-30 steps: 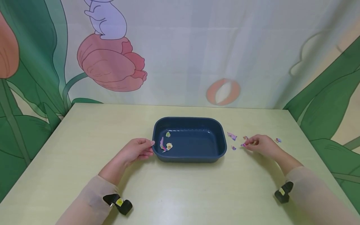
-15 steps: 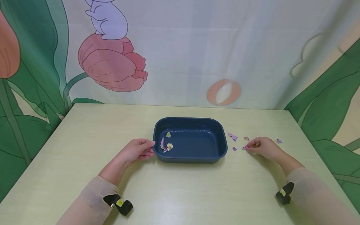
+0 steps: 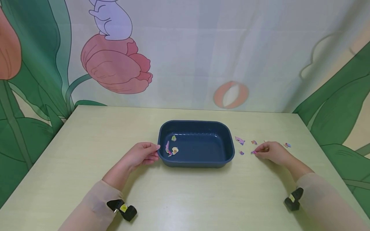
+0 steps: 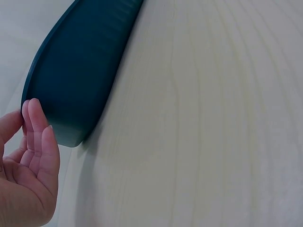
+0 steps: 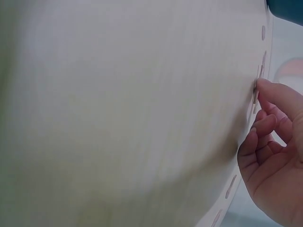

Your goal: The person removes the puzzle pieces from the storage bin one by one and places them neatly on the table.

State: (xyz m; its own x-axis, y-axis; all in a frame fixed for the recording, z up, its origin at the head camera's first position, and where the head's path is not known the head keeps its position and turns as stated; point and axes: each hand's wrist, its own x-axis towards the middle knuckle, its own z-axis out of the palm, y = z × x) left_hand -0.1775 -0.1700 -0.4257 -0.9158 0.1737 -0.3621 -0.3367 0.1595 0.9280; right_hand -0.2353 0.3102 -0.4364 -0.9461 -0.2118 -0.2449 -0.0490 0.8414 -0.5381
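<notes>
A dark blue rectangular plastic basin stands on the table. My left hand pinches its left rim between thumb and fingers, as the left wrist view also shows at the basin's side. Inside, several small colourful paper scraps lie at the left, among them a green one and a yellowish one. To the right of the basin, my right hand pinches a small pink-purple paper scrap low at the tabletop. In the right wrist view, the thumb and fingers of the right hand partly hide it.
More scraps lie near the right hand: a larger purple one, a small one, a reddish one, and one farther right. The pale wooden table meets a printed curtain at the back.
My right hand has lowered slightly and come a little toward me with the pink-purple scrap, now at the tabletop. The left hand stays on the basin rim.
</notes>
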